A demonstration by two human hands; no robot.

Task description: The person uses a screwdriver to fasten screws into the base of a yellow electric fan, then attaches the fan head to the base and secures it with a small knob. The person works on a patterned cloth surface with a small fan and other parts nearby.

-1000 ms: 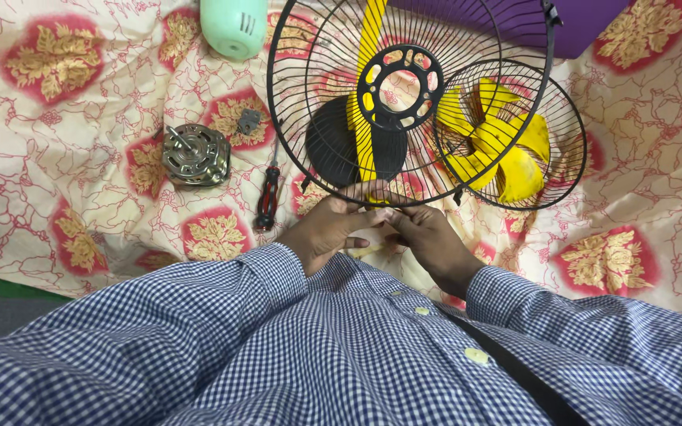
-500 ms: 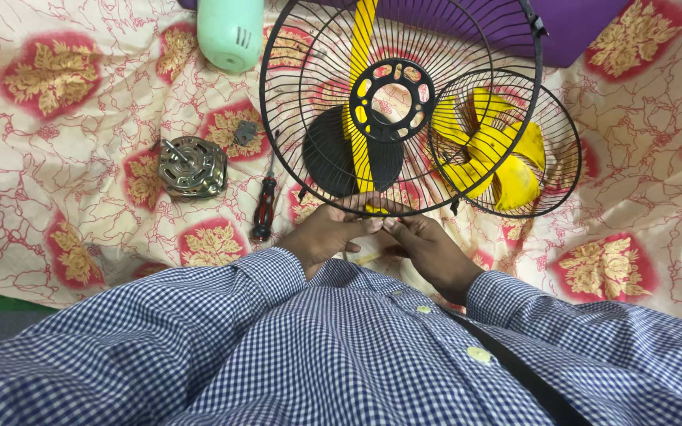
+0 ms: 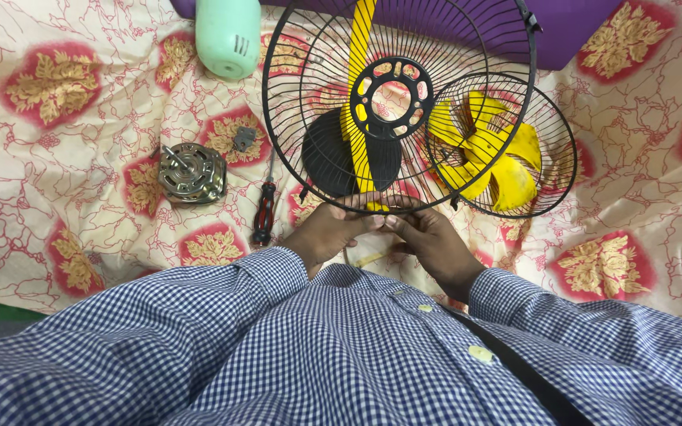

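Note:
A black wire fan guard (image 3: 507, 118) with a yellow stripe and a round hub stands tilted up over the patterned cloth. My left hand (image 3: 333, 229) and my right hand (image 3: 428, 241) meet at its lower rim and both pinch the wire there. Behind it to the right lies a second black guard (image 3: 550, 185) with a yellow fan blade (image 3: 507, 170) inside. A black round disc (image 3: 329, 158) shows through the held guard's wires.
A metal fan motor (image 3: 192, 172) lies left of the hands, with a small grey part (image 3: 245, 139) near it. A red and black screwdriver (image 3: 264, 211) lies between motor and guard. A mint green housing (image 3: 228, 35) and a purple cushion (image 3: 570, 28) sit at the back.
The view has shifted slightly. The held guard has tipped a little towards the left and up. Both hands stay at its lower rim.

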